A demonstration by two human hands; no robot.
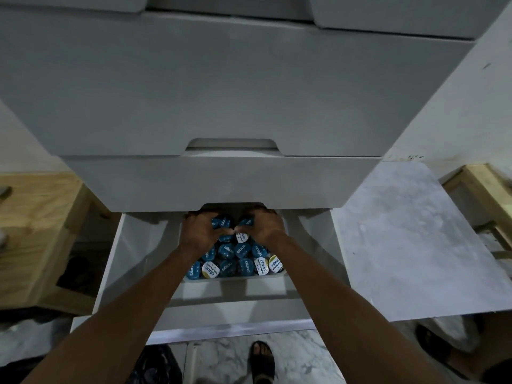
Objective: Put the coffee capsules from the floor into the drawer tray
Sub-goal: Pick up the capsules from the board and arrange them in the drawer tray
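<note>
Several coffee capsules [235, 259], most with blue lids and a few with white ones, fill a pale tray [235, 279] inside the open bottom drawer [138, 245]. Both hands reach to the far end of the tray, under the drawer above. My left hand [201, 231] is curled around blue capsules [221, 222]. My right hand [263, 227] also grips capsules, a blue one at its fingertips and a white-lidded one [241, 237] by its thumb. The far end of the tray is hidden by my hands and the drawer front.
A closed grey drawer front [221, 184] overhangs the open drawer. Wooden furniture [36, 231] stands at left, and a pale wooden frame [482, 195] at right. The marble floor [410, 245] shows on the right. A sandalled foot [261, 361] and a black bag [155, 367] lie below the drawer.
</note>
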